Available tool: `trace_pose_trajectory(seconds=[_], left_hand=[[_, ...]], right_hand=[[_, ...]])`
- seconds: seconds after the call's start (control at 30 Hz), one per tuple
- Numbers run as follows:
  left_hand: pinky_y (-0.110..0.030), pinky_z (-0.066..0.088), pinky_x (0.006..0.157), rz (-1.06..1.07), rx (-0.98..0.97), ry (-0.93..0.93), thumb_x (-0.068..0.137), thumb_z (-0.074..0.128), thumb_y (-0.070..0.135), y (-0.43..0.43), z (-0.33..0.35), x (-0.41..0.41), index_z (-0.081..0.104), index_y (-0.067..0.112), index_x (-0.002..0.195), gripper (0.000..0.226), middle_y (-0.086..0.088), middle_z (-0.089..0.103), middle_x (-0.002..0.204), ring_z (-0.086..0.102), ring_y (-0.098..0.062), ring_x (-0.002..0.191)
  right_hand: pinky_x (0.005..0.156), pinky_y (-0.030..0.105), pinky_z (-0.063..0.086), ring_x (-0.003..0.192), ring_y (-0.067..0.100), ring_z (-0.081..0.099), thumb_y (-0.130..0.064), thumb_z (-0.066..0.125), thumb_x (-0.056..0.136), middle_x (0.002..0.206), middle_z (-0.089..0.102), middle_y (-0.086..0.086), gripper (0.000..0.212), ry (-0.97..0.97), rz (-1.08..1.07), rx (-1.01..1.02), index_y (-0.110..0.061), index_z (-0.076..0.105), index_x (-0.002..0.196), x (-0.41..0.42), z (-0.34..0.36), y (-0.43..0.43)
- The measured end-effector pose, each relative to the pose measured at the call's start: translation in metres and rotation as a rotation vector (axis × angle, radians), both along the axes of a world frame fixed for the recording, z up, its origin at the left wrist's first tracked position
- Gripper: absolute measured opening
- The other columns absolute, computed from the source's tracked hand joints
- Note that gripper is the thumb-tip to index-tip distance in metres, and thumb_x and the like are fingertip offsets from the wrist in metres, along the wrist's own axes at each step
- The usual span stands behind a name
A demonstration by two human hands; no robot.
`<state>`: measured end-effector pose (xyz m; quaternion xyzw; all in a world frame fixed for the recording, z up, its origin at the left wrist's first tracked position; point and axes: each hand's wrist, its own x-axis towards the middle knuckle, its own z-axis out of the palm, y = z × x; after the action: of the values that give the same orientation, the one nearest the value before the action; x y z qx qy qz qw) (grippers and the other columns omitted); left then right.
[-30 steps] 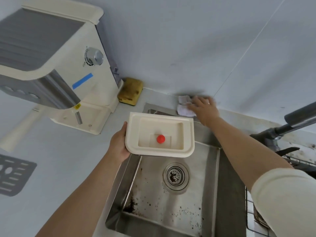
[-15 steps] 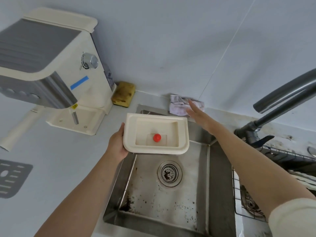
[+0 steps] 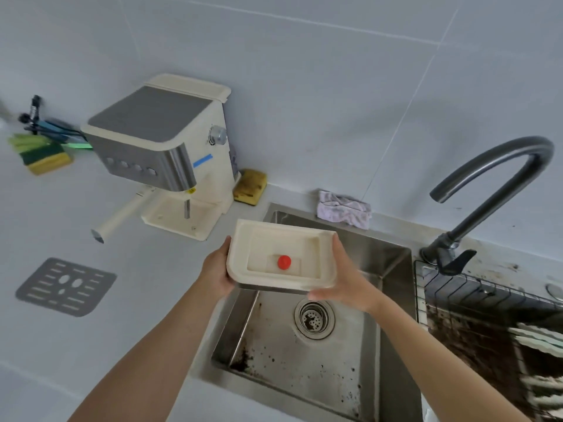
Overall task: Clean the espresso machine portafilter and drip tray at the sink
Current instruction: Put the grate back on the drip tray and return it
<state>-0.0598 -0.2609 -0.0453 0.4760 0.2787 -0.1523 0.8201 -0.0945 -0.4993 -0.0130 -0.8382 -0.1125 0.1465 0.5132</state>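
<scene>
Nearest, two bare forearms reach forward over the sink [image 3: 393, 269]. Left hand [image 3: 217, 271]: fingers curled around the left edge of the drip tray [image 3: 265, 239], gripping it. Right hand [image 3: 345, 277]: cupped around the tray's right edge and lower right corner, thumb on the rim. Drip tray: cream, shallow, held between both hands above the basin, open side up, slightly tilted; a red float [image 3: 284, 262] sits in its recess. Below it, the basin floor carries dark specks and a round drain strainer [image 3: 314, 319]. To the right, a wire rack [image 3: 487, 303] and a dark curved faucet [image 3: 487, 184]. To the left on the counter, a grey slotted grate [image 3: 65, 286]. Farther back: espresso machine [image 3: 161, 147], portafilter handle [image 3: 122, 216] projecting from it, a yellow sponge [image 3: 250, 186], and a crumpled cloth [image 3: 344, 209] at the sink's rear edge.
</scene>
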Motion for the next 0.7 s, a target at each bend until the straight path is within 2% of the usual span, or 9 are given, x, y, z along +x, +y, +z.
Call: trace_pose_trajectory(seconds=[0.07,0.17,0.3,0.33,0.43,0.5,0.53,0.6,0.7], left_hand=[[-0.043,0.054,0.070,-0.010,0.075,0.009,0.095,0.045,0.035,0.011,0.003,-0.006,0.065,0.012,0.092,0.031,-0.006,0.073,0.075,0.066,-0.027,0.078],[-0.042,0.052,0.075,-0.042,0.192,-0.019,0.095,0.046,0.033,0.034,0.005,-0.012,0.065,0.012,0.087,0.029,-0.006,0.070,0.079,0.064,-0.025,0.078],[-0.030,0.040,0.056,-0.139,0.596,-0.109,0.093,0.040,0.021,0.079,-0.004,-0.011,0.050,0.010,0.073,0.025,-0.007,0.056,0.071,0.053,-0.019,0.062],[-0.029,0.036,0.055,-0.154,0.688,-0.128,0.094,0.039,0.019,0.093,-0.007,-0.010,0.046,0.011,0.071,0.025,-0.006,0.052,0.071,0.050,-0.019,0.062],[-0.031,0.034,0.056,-0.253,0.877,-0.204,0.093,0.039,0.018,0.139,-0.017,-0.005,0.048,0.004,0.073,0.026,-0.006,0.051,0.068,0.047,-0.022,0.066],[-0.037,0.044,0.062,-0.338,0.926,-0.245,0.093,0.038,0.018,0.172,-0.021,-0.003,0.054,-0.003,0.081,0.029,-0.012,0.057,0.071,0.053,-0.027,0.068],[-0.042,0.049,0.069,-0.380,0.939,-0.264,0.093,0.038,0.018,0.187,-0.024,-0.002,0.057,-0.005,0.084,0.031,-0.016,0.060,0.075,0.057,-0.031,0.071],[-0.049,0.049,0.080,-0.453,0.945,-0.281,0.094,0.038,0.019,0.215,-0.029,-0.003,0.059,-0.008,0.084,0.035,-0.025,0.064,0.084,0.061,-0.036,0.081],[-0.039,0.042,0.070,-0.549,0.918,-0.280,0.096,0.038,0.022,0.247,-0.038,-0.010,0.054,0.001,0.068,0.038,-0.019,0.058,0.074,0.053,-0.029,0.074]], right_hand=[[0.109,0.039,0.034,0.127,0.023,0.032,-0.021,0.082,0.047,0.131,0.032,0.007,0.111,-0.027,-0.012,-0.058,-0.016,0.019,0.138,-0.003,-0.005,0.013],[0.103,0.035,0.040,0.119,0.016,0.037,-0.015,0.084,0.048,0.125,0.037,0.002,0.103,-0.047,-0.054,-0.099,-0.021,0.025,0.132,-0.007,-0.012,0.037],[0.087,0.009,0.041,0.112,0.013,0.041,-0.011,0.084,0.050,0.121,0.039,-0.003,0.097,-0.069,-0.087,-0.126,-0.022,0.025,0.127,-0.010,-0.021,0.080],[0.085,0.009,0.040,0.113,0.012,0.041,-0.010,0.084,0.051,0.122,0.039,-0.003,0.099,-0.070,-0.094,-0.126,-0.026,0.024,0.127,-0.011,-0.024,0.092],[0.090,0.016,0.038,0.118,0.011,0.038,-0.012,0.086,0.052,0.129,0.036,-0.005,0.104,-0.043,-0.144,-0.137,-0.039,0.019,0.127,-0.015,-0.031,0.134],[0.099,0.028,0.040,0.124,0.015,0.036,-0.014,0.086,0.052,0.136,0.032,-0.004,0.111,-0.003,-0.191,-0.163,-0.027,0.017,0.137,-0.018,-0.037,0.164],[0.105,0.035,0.038,0.128,0.017,0.034,-0.015,0.087,0.053,0.142,0.028,-0.001,0.118,0.026,-0.217,-0.181,-0.019,0.010,0.143,-0.021,-0.040,0.179],[0.111,0.039,0.031,0.134,0.020,0.027,-0.016,0.086,0.055,0.151,0.018,0.000,0.130,0.088,-0.254,-0.232,-0.014,-0.005,0.147,-0.029,-0.046,0.208],[0.112,0.043,0.030,0.137,0.021,0.025,-0.017,0.087,0.055,0.154,0.015,0.000,0.132,0.134,-0.291,-0.260,-0.017,-0.008,0.147,-0.042,-0.054,0.241]])
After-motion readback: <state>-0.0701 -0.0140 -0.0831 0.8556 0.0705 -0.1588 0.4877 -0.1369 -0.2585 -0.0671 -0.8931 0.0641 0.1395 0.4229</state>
